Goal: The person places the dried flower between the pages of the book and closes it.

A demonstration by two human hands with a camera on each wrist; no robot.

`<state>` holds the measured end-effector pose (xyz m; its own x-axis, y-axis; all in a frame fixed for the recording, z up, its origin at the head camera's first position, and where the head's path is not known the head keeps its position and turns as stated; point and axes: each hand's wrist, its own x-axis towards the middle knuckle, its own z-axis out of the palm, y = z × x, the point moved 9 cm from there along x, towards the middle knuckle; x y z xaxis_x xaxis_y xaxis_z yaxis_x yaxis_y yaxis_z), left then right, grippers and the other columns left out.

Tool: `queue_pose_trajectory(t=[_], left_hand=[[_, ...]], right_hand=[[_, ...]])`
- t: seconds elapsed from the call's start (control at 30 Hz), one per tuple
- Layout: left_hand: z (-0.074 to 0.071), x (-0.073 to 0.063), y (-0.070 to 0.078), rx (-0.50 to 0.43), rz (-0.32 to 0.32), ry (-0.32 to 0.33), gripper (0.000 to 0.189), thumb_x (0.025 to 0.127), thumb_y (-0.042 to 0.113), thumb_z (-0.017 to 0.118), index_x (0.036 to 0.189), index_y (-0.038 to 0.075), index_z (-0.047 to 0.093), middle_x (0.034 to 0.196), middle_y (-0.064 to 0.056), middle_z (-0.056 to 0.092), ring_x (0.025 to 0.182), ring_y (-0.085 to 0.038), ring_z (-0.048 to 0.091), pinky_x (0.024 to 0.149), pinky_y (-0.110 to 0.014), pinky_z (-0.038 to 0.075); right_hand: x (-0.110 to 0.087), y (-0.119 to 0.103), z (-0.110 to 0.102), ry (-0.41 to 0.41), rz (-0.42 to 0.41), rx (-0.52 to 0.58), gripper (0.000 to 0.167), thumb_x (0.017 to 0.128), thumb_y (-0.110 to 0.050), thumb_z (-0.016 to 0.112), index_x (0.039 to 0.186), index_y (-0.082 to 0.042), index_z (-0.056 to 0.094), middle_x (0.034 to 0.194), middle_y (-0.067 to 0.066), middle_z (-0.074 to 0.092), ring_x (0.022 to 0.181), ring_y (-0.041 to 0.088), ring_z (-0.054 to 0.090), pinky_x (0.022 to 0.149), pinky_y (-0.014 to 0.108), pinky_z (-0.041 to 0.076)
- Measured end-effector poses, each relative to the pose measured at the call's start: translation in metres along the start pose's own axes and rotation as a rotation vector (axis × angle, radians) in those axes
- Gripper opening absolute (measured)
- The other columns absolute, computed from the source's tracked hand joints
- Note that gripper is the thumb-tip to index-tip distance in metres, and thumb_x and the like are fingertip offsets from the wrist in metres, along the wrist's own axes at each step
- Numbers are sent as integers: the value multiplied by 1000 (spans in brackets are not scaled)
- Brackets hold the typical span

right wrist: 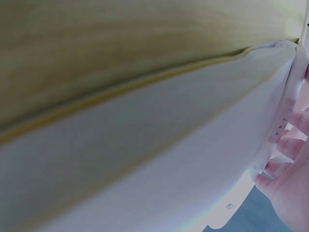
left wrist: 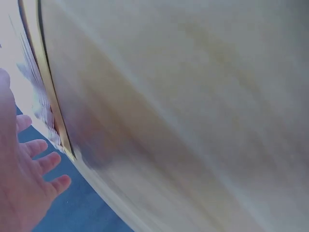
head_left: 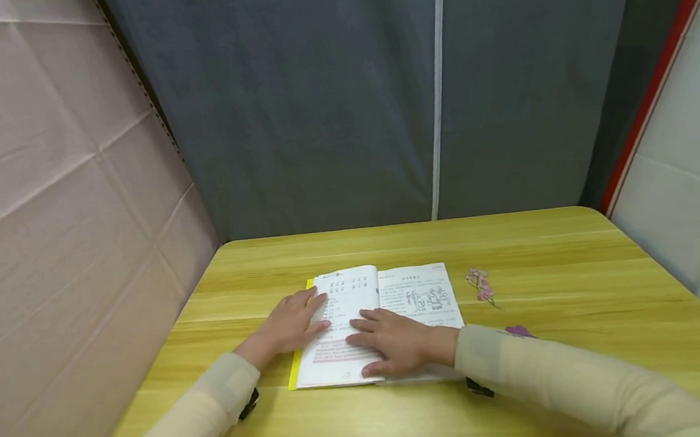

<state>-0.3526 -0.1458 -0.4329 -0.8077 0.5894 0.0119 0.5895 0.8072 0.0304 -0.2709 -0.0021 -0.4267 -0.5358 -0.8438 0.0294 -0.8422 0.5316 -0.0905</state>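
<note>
An open book with printed pages and a yellow cover edge lies on the wooden table. My left hand rests at the book's left margin, fingers spread over the page's outer edge. On the left page near the centre fold, my right hand lies with its fingers extended to the left. Its wrist crosses the lower part of the right page, which shows a line drawing. In the left wrist view the fingers are spread beside the page edges. The right wrist view shows the fingers against the page by the fold.
To the book's right lies a sprig of pink flowers. A purple flower is partly hidden behind the right sleeve. The wooden table ends at a dark grey curtain, with a pale cloth wall on the left.
</note>
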Motion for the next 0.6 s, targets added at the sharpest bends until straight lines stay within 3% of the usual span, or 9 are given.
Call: queue_pose_trajectory(t=[0.23,0.6], left_hand=[[10,1,4,-6,-9,-71,74,99,59,37,154,10,29,156,-19,25,141,-35,26,110,-54,22],[12,2,7,6,2,-86,74,98,58,40,153,9,29,156,-20,24,140,-37,27,109,-55,25]], right_hand=[[3,-2,-1,-21,3,0,63,96,-59,45,146,-21,47,152,9,37,142,33,26,114,45,19],[5,-1,-2,-44,17,14,61,95,-58,48,144,-21,49,151,7,40,141,30,28,115,42,18]])
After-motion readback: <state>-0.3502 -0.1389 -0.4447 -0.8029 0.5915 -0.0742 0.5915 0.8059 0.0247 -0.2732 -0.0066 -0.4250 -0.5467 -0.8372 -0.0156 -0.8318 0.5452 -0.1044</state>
